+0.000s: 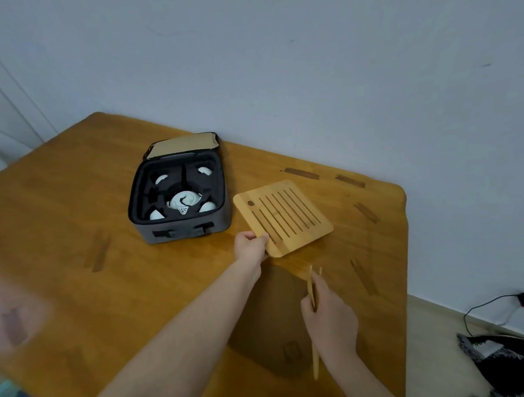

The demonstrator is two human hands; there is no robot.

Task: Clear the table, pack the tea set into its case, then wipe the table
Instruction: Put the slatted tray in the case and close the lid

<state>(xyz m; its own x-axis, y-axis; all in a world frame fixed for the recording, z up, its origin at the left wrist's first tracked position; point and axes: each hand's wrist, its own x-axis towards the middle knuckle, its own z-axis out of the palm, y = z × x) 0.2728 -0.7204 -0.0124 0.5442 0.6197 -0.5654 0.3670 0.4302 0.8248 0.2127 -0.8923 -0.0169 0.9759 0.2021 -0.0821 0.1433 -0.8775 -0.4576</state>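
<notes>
While my left hand (251, 245) pinches the bamboo tray (286, 216) by its near corner, just right of the open case (180, 231), my right hand (329, 317) is curled round the tongs (311, 287).

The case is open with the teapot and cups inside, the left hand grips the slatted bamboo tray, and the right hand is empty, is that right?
Not quite: the right hand holds bamboo tongs, as the head view shows. The rest stands: the case is open with teapot and cups inside, and the left hand grips the slatted bamboo tray.
</notes>
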